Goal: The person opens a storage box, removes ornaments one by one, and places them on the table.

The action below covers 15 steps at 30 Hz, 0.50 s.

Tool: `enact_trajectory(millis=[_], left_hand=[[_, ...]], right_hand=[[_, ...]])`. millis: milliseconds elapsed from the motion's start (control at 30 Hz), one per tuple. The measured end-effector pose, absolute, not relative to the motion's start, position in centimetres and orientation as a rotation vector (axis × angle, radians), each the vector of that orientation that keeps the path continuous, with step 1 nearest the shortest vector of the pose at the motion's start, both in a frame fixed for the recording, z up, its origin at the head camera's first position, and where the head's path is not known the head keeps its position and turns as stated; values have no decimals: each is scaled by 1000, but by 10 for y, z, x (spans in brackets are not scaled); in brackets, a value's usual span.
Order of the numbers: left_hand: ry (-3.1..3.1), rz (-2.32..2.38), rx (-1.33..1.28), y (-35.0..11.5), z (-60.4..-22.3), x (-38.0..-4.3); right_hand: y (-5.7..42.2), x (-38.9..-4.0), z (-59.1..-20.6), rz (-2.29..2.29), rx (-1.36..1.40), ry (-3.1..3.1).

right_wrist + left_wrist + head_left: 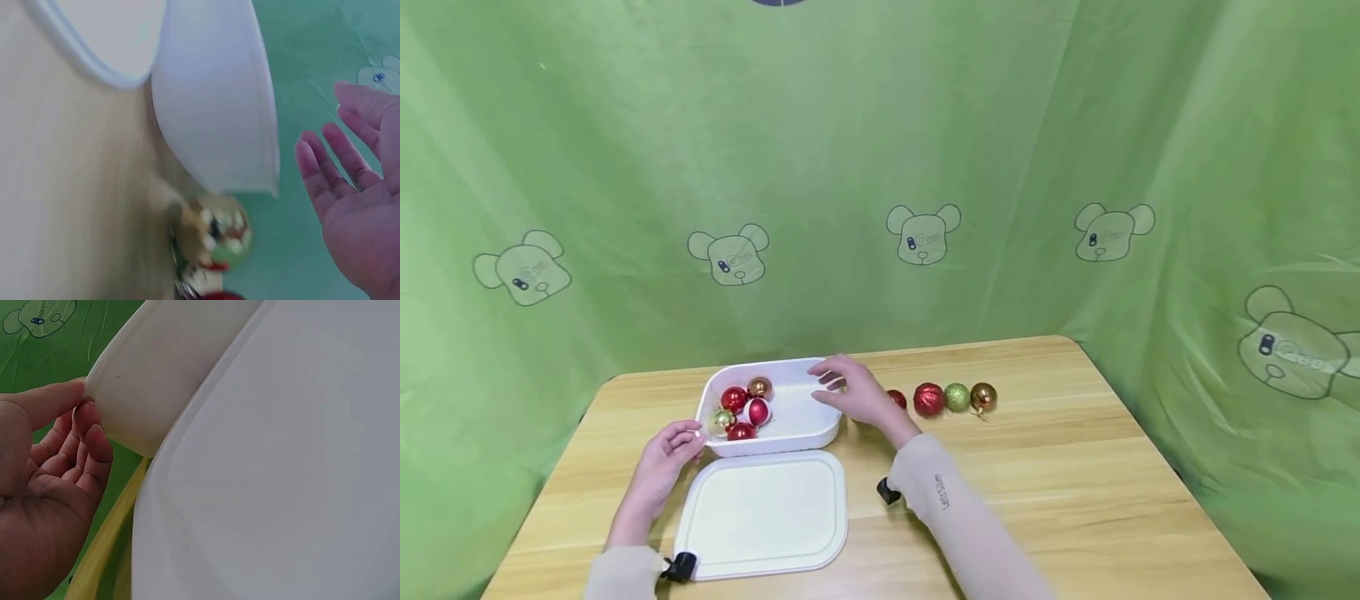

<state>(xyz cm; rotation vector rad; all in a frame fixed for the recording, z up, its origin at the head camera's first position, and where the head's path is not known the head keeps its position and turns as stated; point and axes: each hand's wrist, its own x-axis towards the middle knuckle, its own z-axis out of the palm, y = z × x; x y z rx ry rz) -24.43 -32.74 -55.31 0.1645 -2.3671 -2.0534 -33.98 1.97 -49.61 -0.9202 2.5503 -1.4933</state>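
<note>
White box [775,447]: set upright near the back of the tabletop [1060,500], left of centre. As it seems light, it could be slid or tipped if its corner were pulled, and its contents would be sent rolling.

Left hand [672,452]: its grip is pinched together on the box's near left corner, thumb against the rim. If the pinch were loosened, steadiness could be lost; if it were lifted, the box could be tilted.

Right hand [856,392]: its grip is spread apart, with nothing held, by the box's right end. If it were carried too low, the rim could be knocked.

Inside: a gold bauble [760,387], a red-and-white bauble [757,412], a pale bauble [722,422] and two red baubles [733,398] are gathered at the left end. Glossy shells could be scuffed if something were dropped on them.

Row outside: a textured red bauble [928,400], a green bauble [957,397] and a brown-gold bauble [984,396] are lined up, with another red bauble [897,397] partly hidden by the right hand. Being round, any could be set rolling by a brushing sleeve [962,517].

Patterned bauble [212,231]: blurred, by the box's right end; contact cannot be told. It could be bumped if the box were shifted.

White lid [767,521]: laid flat just before the box; it could be nudged askew by the left sleeve [621,573].
</note>
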Motion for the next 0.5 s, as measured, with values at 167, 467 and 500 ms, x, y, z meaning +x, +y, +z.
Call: enact_trajectory(millis=[167, 467, 500], left_hand=[[-2365, -2073, 161, -328, -553, -245], [-2416, -2057, 177, -330, -552, -244], [-2417, -2058, 182, -330, -552, -244]], right_hand=[[-5, -335, -503, -1486, -902, 2485], [-41, -327, -506, -1270, -879, 2583], [-45, -326, -506, -1235, -884, 2602]])
